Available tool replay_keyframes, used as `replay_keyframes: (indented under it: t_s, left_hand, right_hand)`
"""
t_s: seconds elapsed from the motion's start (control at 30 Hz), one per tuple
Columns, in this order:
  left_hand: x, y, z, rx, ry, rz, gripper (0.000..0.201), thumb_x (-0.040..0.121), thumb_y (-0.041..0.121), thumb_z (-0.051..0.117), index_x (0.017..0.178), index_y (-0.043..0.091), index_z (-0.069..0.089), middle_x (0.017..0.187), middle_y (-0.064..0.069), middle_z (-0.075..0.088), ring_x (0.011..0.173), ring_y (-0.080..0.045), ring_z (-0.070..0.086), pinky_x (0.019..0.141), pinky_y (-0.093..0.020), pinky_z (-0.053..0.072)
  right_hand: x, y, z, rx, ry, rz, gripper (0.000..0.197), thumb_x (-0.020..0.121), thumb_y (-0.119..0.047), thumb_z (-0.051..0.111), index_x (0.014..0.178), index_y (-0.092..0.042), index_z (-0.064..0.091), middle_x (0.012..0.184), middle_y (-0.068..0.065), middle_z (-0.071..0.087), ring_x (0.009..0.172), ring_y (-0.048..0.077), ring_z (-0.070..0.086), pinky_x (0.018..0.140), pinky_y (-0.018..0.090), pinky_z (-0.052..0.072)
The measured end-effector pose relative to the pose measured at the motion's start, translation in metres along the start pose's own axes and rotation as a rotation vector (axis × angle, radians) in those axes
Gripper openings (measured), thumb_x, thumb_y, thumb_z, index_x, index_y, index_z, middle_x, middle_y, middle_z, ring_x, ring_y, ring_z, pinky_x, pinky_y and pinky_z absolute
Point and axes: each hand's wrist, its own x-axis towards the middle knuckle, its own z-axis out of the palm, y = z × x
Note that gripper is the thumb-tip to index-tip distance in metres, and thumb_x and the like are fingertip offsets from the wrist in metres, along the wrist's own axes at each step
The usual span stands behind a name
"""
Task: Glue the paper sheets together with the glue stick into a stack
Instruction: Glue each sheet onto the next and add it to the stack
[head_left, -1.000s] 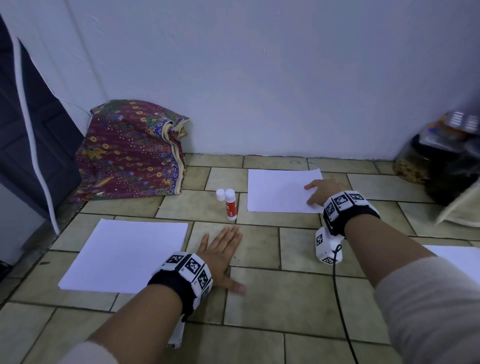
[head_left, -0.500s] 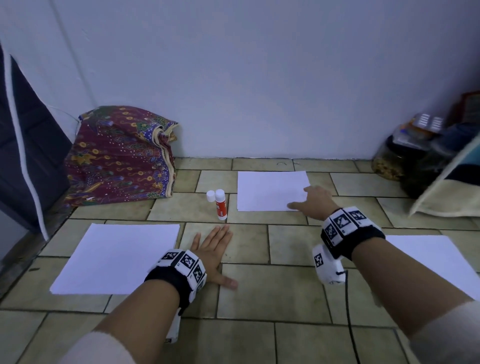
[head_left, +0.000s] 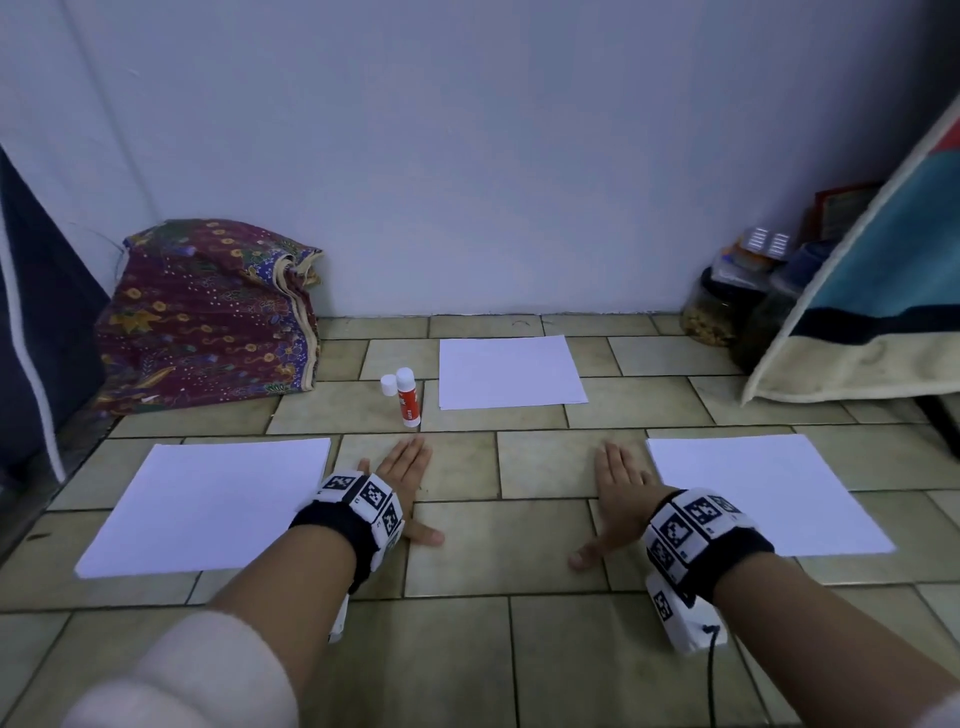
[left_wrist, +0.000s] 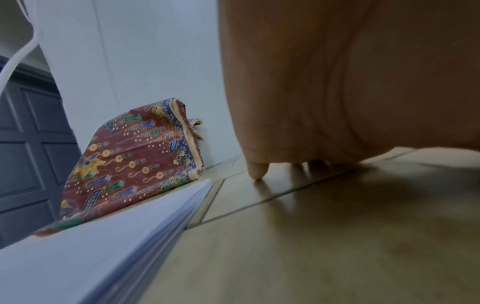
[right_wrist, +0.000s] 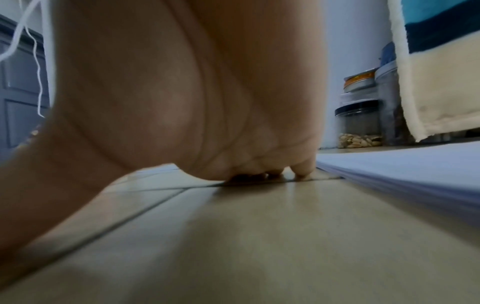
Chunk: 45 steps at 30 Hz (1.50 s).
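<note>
Two Hands Flat on Floor, Paper and Glue Stick Unheld

Three lots of white paper lie on the tiled floor (head_left: 545, 551). The left paper stack (head_left: 208, 506) lies just left of the left hand (head_left: 402, 480); the left wrist view shows several sheets in its edge. The right paper stack (head_left: 769, 493) lies just right of the right hand (head_left: 621, 499). The far paper (head_left: 509, 371) lies near the wall, well apart from both hands.

Both hands rest palm down on the tiles between the two near stacks, fingers straight and thumbs spread, holding nothing.

The glue stick (head_left: 408, 397) lies on the floor just left of the far paper, beyond the left hand and apart from it. A white cap (head_left: 387, 385) sits beside it.

A patterned cloth bundle (head_left: 208, 317) rests against the wall at left. Jars (head_left: 727, 306) stand at right.
</note>
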Motion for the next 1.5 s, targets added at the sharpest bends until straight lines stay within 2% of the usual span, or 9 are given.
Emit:
replay_keyframes:
  t_s: [0.2, 0.37, 0.47, 0.6, 0.73, 1.03, 1.2, 1.3, 1.5]
  left_hand:
    - [-0.013, 0.011, -0.006, 0.024, -0.05, -0.041, 0.111, 0.084, 0.061, 0.058, 0.152, 0.011, -0.015, 0.159, -0.004, -0.021, 0.148, -0.019, -0.013, 0.117, -0.054, 0.009]
    - [-0.038, -0.011, -0.027, -0.039, 0.087, -0.05, 0.078, 0.09, 0.047, 0.06, 0.149, 0.01, 0.024, 0.159, -0.009, 0.015, 0.147, -0.024, 0.011, 0.118, -0.05, 0.016]
    - [-0.052, -0.053, -0.029, -0.1, 0.154, -0.206, 0.088, 0.089, 0.044, 0.062, 0.153, 0.012, 0.011, 0.161, -0.006, 0.007, 0.149, -0.023, 0.002, 0.119, -0.049, 0.01]
    - [-0.068, -0.095, -0.011, -0.073, 0.041, -0.433, 0.11, 0.082, 0.058, 0.064, 0.151, 0.002, -0.001, 0.16, -0.012, 0.002, 0.148, -0.026, 0.0, 0.118, -0.046, 0.015]
    - [-0.079, -0.102, 0.008, -0.109, 0.008, -0.445, 0.1, 0.086, 0.059, 0.059, 0.15, 0.003, 0.006, 0.157, -0.011, 0.014, 0.144, -0.023, 0.02, 0.115, -0.034, 0.025]
    - [-0.086, -0.109, 0.003, -0.196, 0.016, -0.453, 0.079, 0.099, 0.047, 0.042, 0.153, 0.007, 0.001, 0.161, -0.012, 0.003, 0.147, -0.023, 0.019, 0.113, -0.026, 0.022]
    - [-0.089, -0.118, -0.015, -0.19, 0.085, -0.491, 0.057, 0.102, 0.031, 0.044, 0.149, 0.005, 0.026, 0.15, -0.012, 0.037, 0.131, -0.023, 0.043, 0.1, -0.027, 0.036]
    - [-0.1, -0.104, -0.049, -0.118, 0.12, -0.524, 0.04, 0.099, 0.016, 0.044, 0.139, 0.007, 0.043, 0.131, -0.011, 0.055, 0.106, -0.022, 0.056, 0.075, -0.022, 0.038]
    - [-0.107, -0.004, -0.076, -0.043, 0.247, -0.348, 0.03, 0.092, 0.014, 0.044, 0.119, 0.008, 0.056, 0.114, -0.009, 0.061, 0.1, -0.024, 0.058, 0.074, -0.026, 0.042]
  right_hand:
    - [-0.004, 0.0, 0.001, 0.021, 0.015, -0.002, 0.152, 0.055, -0.076, 0.071, 0.143, -0.005, -0.031, 0.152, 0.009, -0.035, 0.143, 0.026, -0.026, 0.12, 0.044, -0.003]
    - [-0.006, 0.0, 0.003, 0.04, 0.035, -0.013, 0.151, 0.055, -0.076, 0.071, 0.144, -0.007, -0.03, 0.153, 0.008, -0.033, 0.143, 0.024, -0.026, 0.12, 0.043, -0.003]
    - [-0.006, 0.0, 0.004, 0.041, 0.04, -0.009, 0.152, 0.054, -0.077, 0.07, 0.144, -0.007, -0.03, 0.153, 0.007, -0.033, 0.143, 0.024, -0.026, 0.12, 0.043, -0.004]
    - [-0.005, -0.001, 0.005, 0.024, 0.043, -0.005, 0.151, 0.054, -0.078, 0.069, 0.143, -0.006, -0.03, 0.153, 0.008, -0.033, 0.143, 0.024, -0.026, 0.12, 0.042, -0.004]
    - [-0.005, -0.002, 0.005, 0.017, 0.057, 0.0, 0.151, 0.055, -0.077, 0.069, 0.144, -0.006, -0.029, 0.154, 0.008, -0.032, 0.144, 0.024, -0.025, 0.12, 0.042, -0.003]
    - [-0.006, -0.001, 0.005, 0.01, 0.065, -0.007, 0.15, 0.055, -0.078, 0.069, 0.145, -0.006, -0.027, 0.155, 0.008, -0.03, 0.144, 0.023, -0.024, 0.12, 0.042, -0.002]
    - [-0.006, -0.001, 0.004, 0.011, 0.067, -0.014, 0.15, 0.055, -0.078, 0.069, 0.145, -0.007, -0.027, 0.155, 0.007, -0.031, 0.144, 0.023, -0.024, 0.12, 0.042, -0.003]
    - [-0.006, 0.0, 0.004, 0.004, 0.065, -0.015, 0.15, 0.054, -0.078, 0.069, 0.145, -0.006, -0.027, 0.154, 0.007, -0.031, 0.144, 0.023, -0.025, 0.12, 0.042, -0.003]
    - [-0.005, -0.001, 0.002, -0.003, 0.051, -0.013, 0.151, 0.054, -0.078, 0.069, 0.144, -0.007, -0.029, 0.154, 0.008, -0.033, 0.144, 0.024, -0.025, 0.12, 0.043, -0.003]
